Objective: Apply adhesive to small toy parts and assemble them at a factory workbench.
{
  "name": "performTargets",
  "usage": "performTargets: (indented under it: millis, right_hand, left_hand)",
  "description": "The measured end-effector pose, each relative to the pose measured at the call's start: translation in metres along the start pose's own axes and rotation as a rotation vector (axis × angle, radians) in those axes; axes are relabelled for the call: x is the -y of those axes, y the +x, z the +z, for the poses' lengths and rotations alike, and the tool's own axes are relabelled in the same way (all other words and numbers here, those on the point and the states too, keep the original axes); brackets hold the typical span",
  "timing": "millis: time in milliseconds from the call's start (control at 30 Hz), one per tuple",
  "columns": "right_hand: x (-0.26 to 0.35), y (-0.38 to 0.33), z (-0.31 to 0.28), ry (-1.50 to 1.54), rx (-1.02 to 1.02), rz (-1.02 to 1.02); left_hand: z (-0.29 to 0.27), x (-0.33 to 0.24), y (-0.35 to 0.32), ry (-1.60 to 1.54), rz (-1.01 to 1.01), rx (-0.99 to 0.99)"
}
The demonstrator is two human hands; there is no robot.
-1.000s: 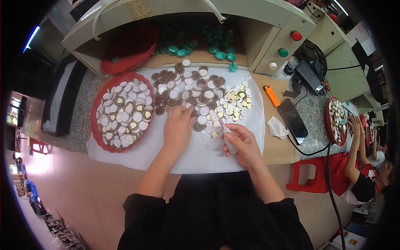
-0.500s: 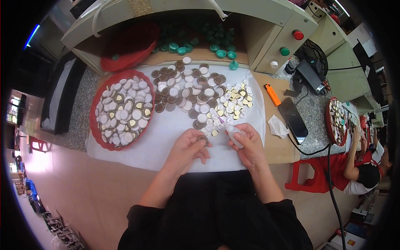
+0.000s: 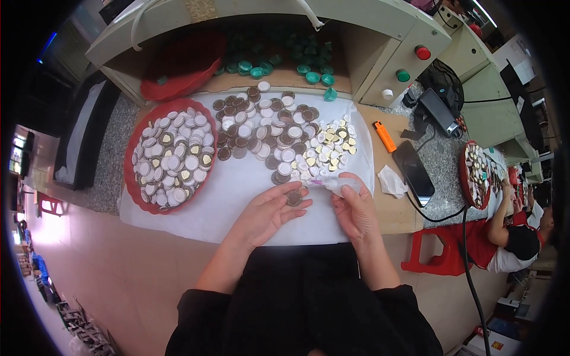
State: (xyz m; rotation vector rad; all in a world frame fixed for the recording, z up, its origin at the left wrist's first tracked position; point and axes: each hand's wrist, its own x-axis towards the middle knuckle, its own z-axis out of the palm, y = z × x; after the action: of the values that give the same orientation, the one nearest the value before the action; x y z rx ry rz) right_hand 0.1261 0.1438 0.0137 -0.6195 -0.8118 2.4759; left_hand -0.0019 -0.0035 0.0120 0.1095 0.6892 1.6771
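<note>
Between the fingertips of my left hand [image 3: 261, 215] is a brown scalloped disc [image 3: 294, 197], its flat face turned up. My right hand [image 3: 356, 209] grips a small white squeeze bottle [image 3: 339, 184] with a purple tip. The bottle lies nearly sideways, its tip pointing left, just above the disc; whether they touch, I cannot tell. Beyond my hands, many brown-and-white discs [image 3: 261, 127] spread over a white sheet [image 3: 231, 202]. To their right lies a pile of small gold and white heart-shaped pieces [image 3: 332, 142].
A red tray [image 3: 142, 203] at the left is heaped with white-faced discs, some bearing gold hearts. Green cups [image 3: 312, 78] sit under the machine housing. On the right are an orange lighter [image 3: 385, 136], crumpled tissue [image 3: 392, 181], phone [image 3: 414, 172] and black cable. Another person [image 3: 499, 237] works farther right.
The squeeze bottle has tipped from slanting up-left to nearly level, its tip now closer to my left hand. The disc has turned so its face shows, and my left fingers have straightened.
</note>
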Motion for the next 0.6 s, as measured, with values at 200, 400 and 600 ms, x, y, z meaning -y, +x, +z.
performTargets:
  millis: [200,400,600]
  right_hand:
    - [-0.001,-0.001,-0.002,0.009,0.003,0.007]
    - [0.003,-0.008,0.011,-0.263,0.085,-0.094]
    - [-0.004,-0.018,0.02,-0.675,0.159,-0.383]
  left_hand:
    - [-0.002,0.002,0.0,0.042,0.031,-0.013]
    - [-0.012,0.006,-0.001,-0.04,0.062,0.085]
    - [-0.008,0.007,-0.003,-0.022,0.123,0.017]
